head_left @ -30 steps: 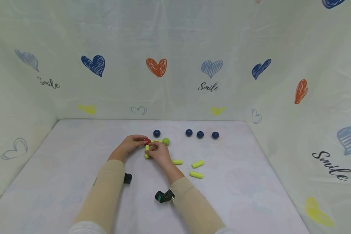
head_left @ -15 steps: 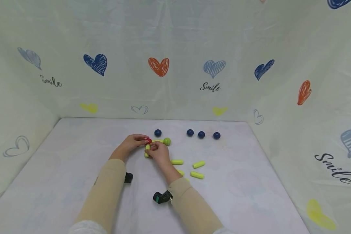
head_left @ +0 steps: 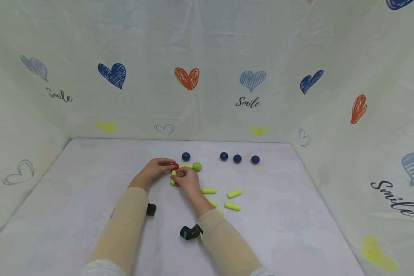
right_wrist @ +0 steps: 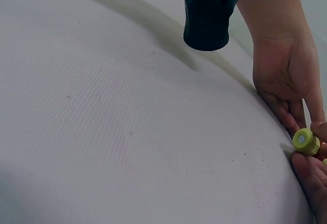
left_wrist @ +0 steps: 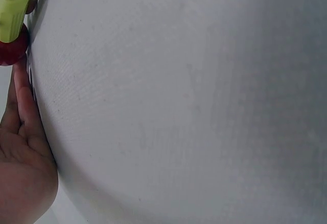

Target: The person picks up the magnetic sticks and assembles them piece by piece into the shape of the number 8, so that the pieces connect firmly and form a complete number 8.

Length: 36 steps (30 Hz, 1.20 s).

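Fingers and thumb of my left hand (head_left: 154, 168) hold a small red ball (head_left: 175, 166) near the back of the table. My right hand (head_left: 189, 181) pinches a yellow-green ribbed rod (head_left: 173, 179), which points from the red ball toward me. In the left wrist view this rod (left_wrist: 14, 12) meets the red ball (left_wrist: 13, 49), and a round silvery disc shows in its free end. A second yellow-green rod (head_left: 186, 166) runs rightward from the red ball to a green ball (head_left: 197, 166). The right hand partly covers this group.
Several dark blue balls, one (head_left: 186, 156) behind the hands and another (head_left: 237, 158) farther right, lie along the back. Loose yellow-green rods, among them one rod (head_left: 232, 206), lie right of my right forearm. A black wrist camera (head_left: 191, 232) juts from the right wrist.
The head view has shifted slightly, uncovering more of the loose rods beside the right forearm. Both hands keep the same hold on the red ball and the rod.
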Each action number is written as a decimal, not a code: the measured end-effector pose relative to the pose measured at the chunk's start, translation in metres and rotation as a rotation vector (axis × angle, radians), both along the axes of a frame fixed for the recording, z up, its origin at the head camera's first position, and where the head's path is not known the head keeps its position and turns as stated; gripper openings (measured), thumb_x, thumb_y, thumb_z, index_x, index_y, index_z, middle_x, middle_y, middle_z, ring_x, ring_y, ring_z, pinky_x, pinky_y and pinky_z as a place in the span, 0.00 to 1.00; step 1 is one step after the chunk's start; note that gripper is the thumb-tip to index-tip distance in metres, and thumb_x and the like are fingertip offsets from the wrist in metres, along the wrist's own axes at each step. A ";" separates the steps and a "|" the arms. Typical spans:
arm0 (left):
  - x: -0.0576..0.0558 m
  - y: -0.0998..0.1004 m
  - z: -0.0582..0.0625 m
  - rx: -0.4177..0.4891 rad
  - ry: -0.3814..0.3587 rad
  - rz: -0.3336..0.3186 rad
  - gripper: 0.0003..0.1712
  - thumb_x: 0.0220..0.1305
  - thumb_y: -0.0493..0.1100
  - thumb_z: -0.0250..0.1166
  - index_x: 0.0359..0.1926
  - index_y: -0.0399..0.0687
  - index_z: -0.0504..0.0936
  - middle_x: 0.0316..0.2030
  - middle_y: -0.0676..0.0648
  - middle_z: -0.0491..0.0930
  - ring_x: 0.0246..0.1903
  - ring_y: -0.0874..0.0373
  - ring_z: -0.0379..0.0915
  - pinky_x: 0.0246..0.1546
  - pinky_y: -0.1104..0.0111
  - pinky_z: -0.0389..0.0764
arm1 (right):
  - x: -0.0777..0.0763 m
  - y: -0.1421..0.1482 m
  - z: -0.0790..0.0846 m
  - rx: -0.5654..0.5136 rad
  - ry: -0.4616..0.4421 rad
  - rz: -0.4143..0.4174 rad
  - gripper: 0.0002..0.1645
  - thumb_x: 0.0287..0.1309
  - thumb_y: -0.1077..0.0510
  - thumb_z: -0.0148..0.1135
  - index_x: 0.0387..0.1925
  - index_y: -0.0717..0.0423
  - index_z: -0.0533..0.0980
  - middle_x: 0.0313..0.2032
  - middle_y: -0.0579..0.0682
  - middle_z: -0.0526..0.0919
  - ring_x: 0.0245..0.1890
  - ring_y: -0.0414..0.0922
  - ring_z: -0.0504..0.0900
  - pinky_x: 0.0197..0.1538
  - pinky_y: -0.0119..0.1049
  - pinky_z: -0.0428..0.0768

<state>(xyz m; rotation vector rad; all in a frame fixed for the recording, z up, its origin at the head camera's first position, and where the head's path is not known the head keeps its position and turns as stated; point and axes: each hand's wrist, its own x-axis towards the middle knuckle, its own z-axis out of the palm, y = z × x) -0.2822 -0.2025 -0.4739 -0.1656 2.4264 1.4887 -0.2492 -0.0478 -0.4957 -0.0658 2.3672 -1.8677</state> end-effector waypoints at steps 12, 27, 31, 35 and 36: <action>0.001 -0.004 0.000 -0.014 -0.004 0.012 0.23 0.67 0.44 0.64 0.61 0.41 0.77 0.59 0.36 0.74 0.61 0.44 0.66 0.62 0.53 0.67 | 0.002 0.005 0.007 0.043 0.068 -0.009 0.11 0.51 0.65 0.71 0.38 0.63 0.81 0.27 0.47 0.81 0.25 0.37 0.79 0.30 0.30 0.80; 0.001 -0.002 -0.001 -0.021 -0.001 0.009 0.23 0.67 0.43 0.64 0.61 0.42 0.77 0.59 0.36 0.73 0.60 0.43 0.65 0.62 0.53 0.67 | -0.022 0.023 0.025 0.130 0.149 -0.022 0.13 0.55 0.63 0.70 0.43 0.61 0.81 0.31 0.47 0.82 0.29 0.39 0.79 0.31 0.29 0.78; 0.001 -0.002 -0.001 -0.024 -0.004 0.003 0.23 0.67 0.44 0.64 0.61 0.43 0.78 0.60 0.37 0.74 0.61 0.43 0.65 0.62 0.53 0.66 | -0.029 0.027 0.030 0.165 0.167 -0.017 0.13 0.54 0.62 0.71 0.43 0.59 0.82 0.32 0.45 0.82 0.31 0.39 0.78 0.31 0.28 0.77; 0.002 0.000 -0.001 -0.021 -0.005 0.002 0.23 0.67 0.44 0.65 0.60 0.43 0.78 0.59 0.37 0.74 0.61 0.43 0.64 0.63 0.52 0.65 | -0.035 0.031 0.033 0.216 0.187 -0.006 0.13 0.55 0.61 0.71 0.43 0.58 0.82 0.32 0.44 0.81 0.32 0.39 0.77 0.31 0.28 0.76; 0.002 0.000 0.000 -0.019 -0.008 0.005 0.23 0.66 0.45 0.65 0.60 0.43 0.78 0.59 0.37 0.74 0.61 0.43 0.64 0.63 0.51 0.64 | -0.037 0.031 0.033 0.231 0.196 -0.004 0.13 0.55 0.61 0.71 0.43 0.58 0.82 0.32 0.44 0.81 0.32 0.40 0.76 0.31 0.28 0.76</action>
